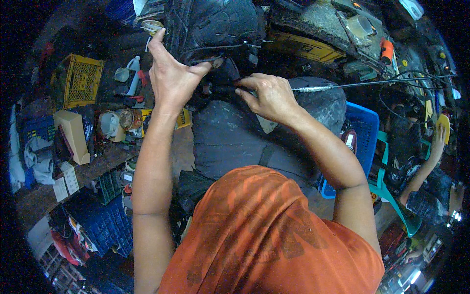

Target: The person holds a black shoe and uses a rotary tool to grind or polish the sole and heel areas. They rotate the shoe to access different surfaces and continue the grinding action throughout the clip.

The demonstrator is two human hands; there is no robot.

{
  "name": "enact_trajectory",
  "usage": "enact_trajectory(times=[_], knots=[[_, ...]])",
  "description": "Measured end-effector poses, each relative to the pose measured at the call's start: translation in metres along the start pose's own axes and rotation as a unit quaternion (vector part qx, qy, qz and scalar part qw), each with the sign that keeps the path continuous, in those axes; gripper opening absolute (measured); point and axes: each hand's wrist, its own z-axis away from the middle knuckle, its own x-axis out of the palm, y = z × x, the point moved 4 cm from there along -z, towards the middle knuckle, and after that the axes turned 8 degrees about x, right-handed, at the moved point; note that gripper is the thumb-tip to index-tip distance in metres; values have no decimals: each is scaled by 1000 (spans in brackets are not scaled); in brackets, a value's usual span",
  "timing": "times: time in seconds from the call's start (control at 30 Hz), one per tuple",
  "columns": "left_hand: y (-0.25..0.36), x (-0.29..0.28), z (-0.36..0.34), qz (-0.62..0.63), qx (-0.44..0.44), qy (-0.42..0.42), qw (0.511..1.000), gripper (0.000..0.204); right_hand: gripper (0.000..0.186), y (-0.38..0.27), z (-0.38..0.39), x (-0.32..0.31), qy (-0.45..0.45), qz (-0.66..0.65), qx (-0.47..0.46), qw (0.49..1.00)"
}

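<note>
My left hand is at the left side of a large black padded thing with moulded lines. Its index finger stretches up and away, and the thumb reaches right to the black thing's lower edge. My right hand is closed, fingers and thumb together, around a dark piece over my lap; its kind is hard to make out in the shadow. From beside that hand a long thin dark rod, paler near the wrist, runs off to the right. Dark trousers cover my legs beneath.
A yellow crate, a white bottle and a cardboard box stand on the left. To the right are a blue basket, a green chair and another person's arm. A cluttered bench lies at the far right.
</note>
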Motion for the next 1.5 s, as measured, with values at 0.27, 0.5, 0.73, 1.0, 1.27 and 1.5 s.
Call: enact_trajectory(times=[0.27, 0.5, 0.73, 1.0, 1.27, 1.5], knots=[[5, -2, 0, -17, 31, -1, 999, 112, 30, -2, 1, 0, -18, 6, 11, 1000], [6, -1, -2, -11, 36, 2, 999, 111, 25, -6, 2, -2, -17, 3, 25, 1000], [6, -1, -1, -9, 26, -3, 1000, 111, 25, -8, 3, -4, -24, -2, 22, 999], [1, 1, -2, -18, -4, -8, 1000, 116, 27, -4, 4, 0, -8, -5, 5, 1000], [4, -2, 0, -26, 26, -4, 999, 111, 28, -1, 2, 3, -10, 10, 8, 1000], [5, 0, -3, -24, 33, 4, 999, 112, 24, -9, 4, -4, -33, -5, 32, 999]])
